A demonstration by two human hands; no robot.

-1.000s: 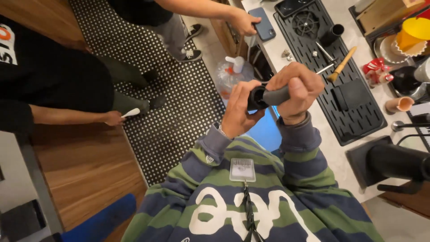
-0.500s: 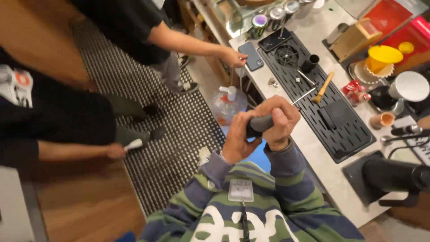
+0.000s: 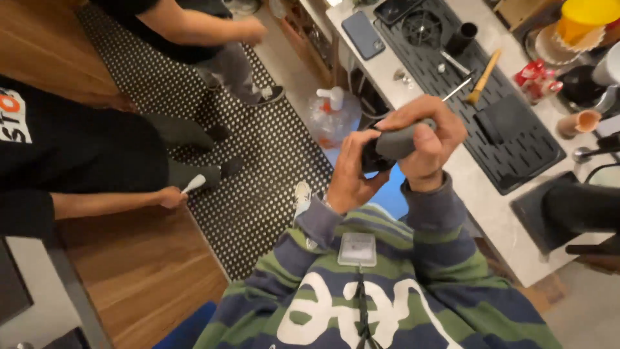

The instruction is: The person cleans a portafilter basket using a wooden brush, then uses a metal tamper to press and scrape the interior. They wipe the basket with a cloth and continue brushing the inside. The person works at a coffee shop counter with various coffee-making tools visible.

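Far left: co-worker's hand (image 3: 171, 197) w/ small white object, over dotted black floor mat (image 3: 258, 168). Centre: clear pump bottle (image 3: 332, 116) on floor by counter. Wearer's left hand (image 3: 352, 174) cupped round dark end of grey-handled tool (image 3: 394, 143), fingers closed on it. Right hand (image 3: 426, 142) wrapped tight round grey handle. Tool held chest-high, above counter edge, in front of striped sweater. Right: black drip mat (image 3: 516, 155) on counter, wooden-handled tool (image 3: 484, 76) + black cup (image 3: 462, 37) on it; phone (image 3: 363, 33) near edge.
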